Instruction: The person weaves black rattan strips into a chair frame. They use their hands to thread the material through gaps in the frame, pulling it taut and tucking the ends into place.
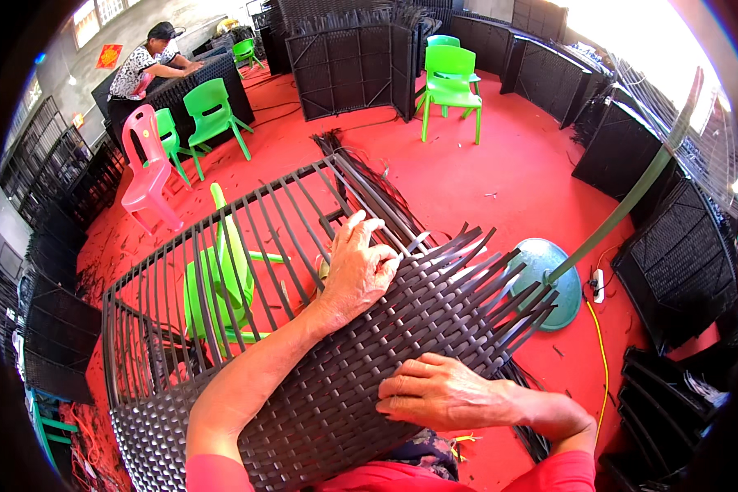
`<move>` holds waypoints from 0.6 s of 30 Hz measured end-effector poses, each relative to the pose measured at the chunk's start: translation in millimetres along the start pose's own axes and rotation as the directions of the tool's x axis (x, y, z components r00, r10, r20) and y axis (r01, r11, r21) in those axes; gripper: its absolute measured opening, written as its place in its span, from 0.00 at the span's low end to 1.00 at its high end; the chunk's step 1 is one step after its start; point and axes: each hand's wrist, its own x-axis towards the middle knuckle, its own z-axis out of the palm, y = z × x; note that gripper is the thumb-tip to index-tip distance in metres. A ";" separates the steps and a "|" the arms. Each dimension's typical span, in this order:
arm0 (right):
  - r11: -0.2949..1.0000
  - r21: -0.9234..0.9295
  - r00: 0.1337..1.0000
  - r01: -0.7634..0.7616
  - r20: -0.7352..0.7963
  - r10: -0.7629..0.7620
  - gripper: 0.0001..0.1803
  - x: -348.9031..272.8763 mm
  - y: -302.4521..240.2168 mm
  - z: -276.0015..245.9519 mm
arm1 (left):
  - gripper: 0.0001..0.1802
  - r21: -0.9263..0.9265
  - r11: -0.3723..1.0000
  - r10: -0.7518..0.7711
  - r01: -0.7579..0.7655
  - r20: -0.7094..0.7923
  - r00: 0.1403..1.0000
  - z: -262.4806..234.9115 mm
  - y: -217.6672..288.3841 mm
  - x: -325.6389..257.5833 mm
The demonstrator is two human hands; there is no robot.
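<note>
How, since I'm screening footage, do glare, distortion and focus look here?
Head view: white glare blows out the upper right beside the green pole; head view: edges bow near the dark rim; head view: the left hand, right hand and woven panel look fairly sharp.

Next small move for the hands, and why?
Probably a light left hand press along the woven panel, to snug the strips: that hand is at the edge where the weave ends. The right hand, over the woven area, could steady it. Loose strip ends fan out past the right edge, so shifting seems possible.
</note>
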 end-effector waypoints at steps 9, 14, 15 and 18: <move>0.984 0.141 0.989 -0.106 -0.088 0.119 0.08 -5.3 6.1 16.8 | 0.04 -0.078 0.989 -0.118 0.128 0.117 0.986 -26.2 1.5 -18.5; 0.984 0.135 0.989 -0.117 -0.079 0.128 0.10 -7.9 8.5 19.5 | 0.07 -0.085 0.981 -0.143 0.174 0.288 0.947 -38.5 -26.9 -32.6; 0.978 0.165 0.987 -0.128 -0.077 0.142 0.09 -8.0 8.9 19.5 | 0.08 -0.112 0.970 -0.165 0.215 0.346 0.924 -44.6 -30.8 -33.3; 0.968 0.213 0.985 -0.133 -0.080 0.153 0.08 -5.1 8.6 18.8 | 0.06 -0.154 0.970 -0.140 0.190 0.286 0.948 -57.4 -46.9 -38.4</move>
